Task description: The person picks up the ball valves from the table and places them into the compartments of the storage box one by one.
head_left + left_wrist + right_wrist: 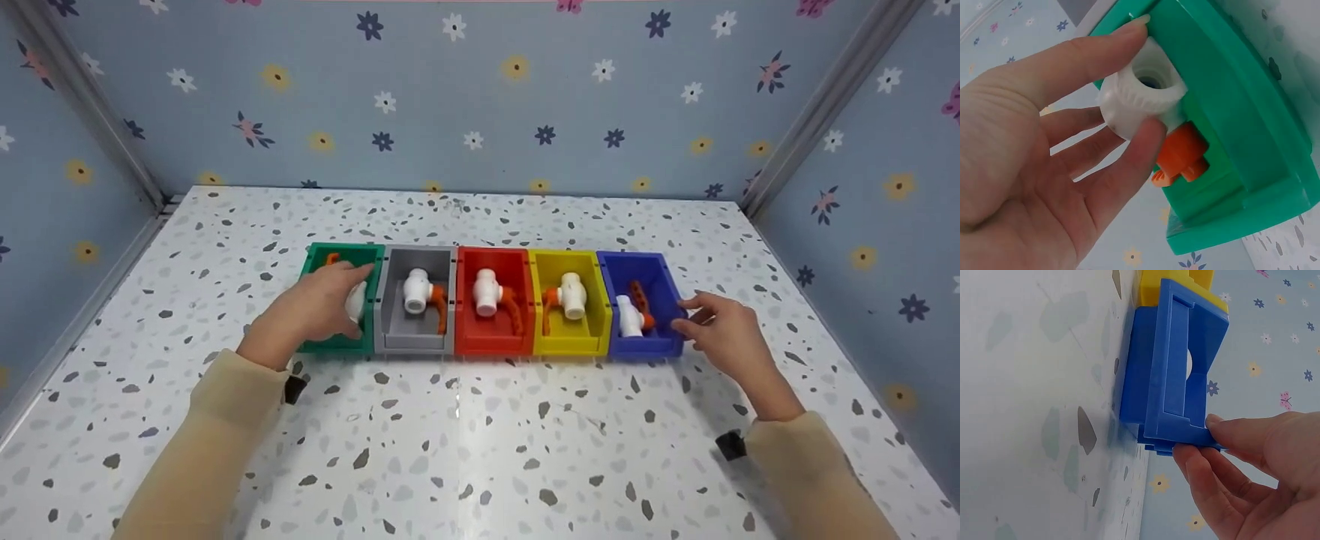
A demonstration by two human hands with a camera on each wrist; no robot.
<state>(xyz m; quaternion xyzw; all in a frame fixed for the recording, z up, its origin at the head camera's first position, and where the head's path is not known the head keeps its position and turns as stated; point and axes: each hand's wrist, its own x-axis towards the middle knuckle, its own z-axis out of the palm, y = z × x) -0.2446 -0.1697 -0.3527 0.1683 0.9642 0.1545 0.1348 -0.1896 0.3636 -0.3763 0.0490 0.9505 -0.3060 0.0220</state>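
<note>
At the left end of the bin row, my left hand (315, 304) reaches into the green bin (1241, 112). Its thumb and fingers grip the white body of a ball valve (1120, 107) whose handle is orange. In the head view the hand covers much of that valve. My right hand (724, 334) pinches the right side wall of the blue bin (1154, 371), thumb inside and fingers outside. A second white ball valve (629, 318) lies in the blue bin, its orange handle pointing toward the back.
Between them stand a grey bin (397, 343), a red bin (491, 345) and a yellow bin (574, 347), each holding one white valve with an orange handle. The bins sit side by side on a speckled white table (465, 442). Flower-patterned panels (480, 90) enclose the back and sides.
</note>
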